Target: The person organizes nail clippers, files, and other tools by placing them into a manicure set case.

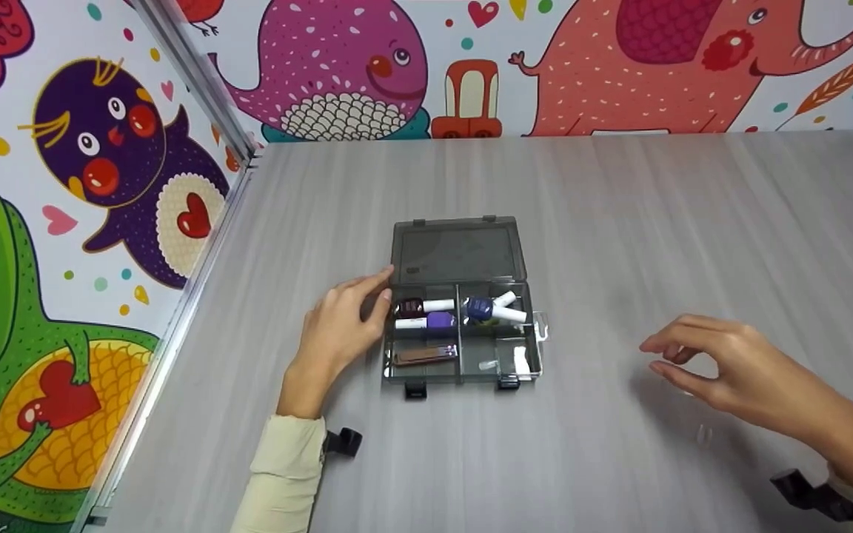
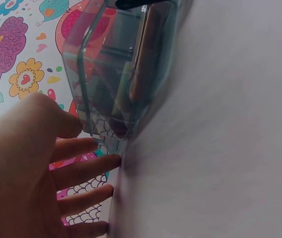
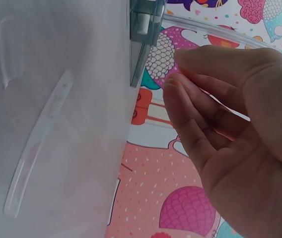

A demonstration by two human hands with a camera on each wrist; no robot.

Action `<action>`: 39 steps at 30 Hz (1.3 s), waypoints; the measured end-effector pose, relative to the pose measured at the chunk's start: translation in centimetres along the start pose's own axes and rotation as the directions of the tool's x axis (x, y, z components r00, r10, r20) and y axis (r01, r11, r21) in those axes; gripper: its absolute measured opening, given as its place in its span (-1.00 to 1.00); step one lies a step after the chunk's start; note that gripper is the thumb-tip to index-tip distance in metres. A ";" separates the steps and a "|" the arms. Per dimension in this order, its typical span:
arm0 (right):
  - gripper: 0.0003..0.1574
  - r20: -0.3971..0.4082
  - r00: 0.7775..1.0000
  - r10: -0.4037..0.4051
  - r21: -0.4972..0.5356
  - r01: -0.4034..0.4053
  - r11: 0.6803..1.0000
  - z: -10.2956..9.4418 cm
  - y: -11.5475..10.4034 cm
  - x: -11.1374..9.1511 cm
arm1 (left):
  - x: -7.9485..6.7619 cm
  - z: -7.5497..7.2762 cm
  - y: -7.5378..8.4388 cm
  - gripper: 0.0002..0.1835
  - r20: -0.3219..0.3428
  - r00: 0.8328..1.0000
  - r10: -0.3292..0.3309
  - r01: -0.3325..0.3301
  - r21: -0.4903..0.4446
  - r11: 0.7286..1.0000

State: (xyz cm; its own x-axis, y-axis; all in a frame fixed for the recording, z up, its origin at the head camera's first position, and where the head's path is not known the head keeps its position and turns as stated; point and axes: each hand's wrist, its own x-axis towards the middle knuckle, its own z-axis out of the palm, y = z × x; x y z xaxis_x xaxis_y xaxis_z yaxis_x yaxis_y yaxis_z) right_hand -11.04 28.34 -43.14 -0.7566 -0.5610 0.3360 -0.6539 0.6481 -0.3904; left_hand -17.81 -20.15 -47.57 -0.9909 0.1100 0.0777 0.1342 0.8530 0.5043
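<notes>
A smoky clear compartment box (image 1: 460, 376) lies on the table with its lid (image 1: 456, 252) folded back. My left hand (image 1: 338, 326) rests against the box's left side near the hinge, its fingers fairly straight in the left wrist view. Inside are a dark red nail polish bottle (image 1: 410, 308), a purple bottle (image 1: 440, 320), a dark blue bottle (image 1: 479, 308) and a nail clipper (image 1: 425, 355). At the right, my right hand (image 1: 737, 366) hovers over the table, fingers loosely bent, nothing visible between them. Near it lie a long clear strip (image 3: 36, 144) and a shorter clear piece (image 3: 10, 52).
A small white item (image 1: 521, 361) sits in the box's lower right compartment. A clear hook-shaped tab (image 1: 542, 326) shows at the box's right edge. Patterned walls (image 1: 130, 148) border the grey table (image 1: 582, 459) at left and back.
</notes>
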 end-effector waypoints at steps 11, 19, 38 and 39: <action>-0.51 0.073 0.993 0.091 -0.009 -0.091 0.996 -0.4 0.6 -2.9 | 0.0 0.0 0.0 -0.50 -0.006 1.000 0.003 -0.003 0.000 1.000; -0.52 0.162 0.971 0.174 -0.079 -0.163 0.983 -0.4 0.8 -5.0 | 0.0 0.0 0.0 -0.49 -0.005 1.000 0.004 -0.004 0.001 1.000; -0.58 0.256 0.959 0.118 0.075 -0.142 0.987 0.5 1.7 -7.6 | 0.1 0.2 -0.1 -0.49 -0.017 1.000 0.021 -0.021 -0.002 1.000; -0.57 0.250 0.961 0.116 0.077 -0.139 0.987 0.5 1.7 -7.6 | 0.1 0.2 -0.1 -0.49 -0.016 1.000 0.021 -0.021 -0.001 1.000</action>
State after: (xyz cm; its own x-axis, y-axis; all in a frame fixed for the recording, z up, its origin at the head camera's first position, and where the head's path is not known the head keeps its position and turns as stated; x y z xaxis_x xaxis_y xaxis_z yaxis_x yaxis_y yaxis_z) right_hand -6.38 33.49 -46.80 -0.8028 -0.5929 0.0637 -0.5402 0.6780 -0.4984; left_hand -17.89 -20.11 -47.77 -0.9875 0.1198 0.1025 0.1554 0.8499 0.5034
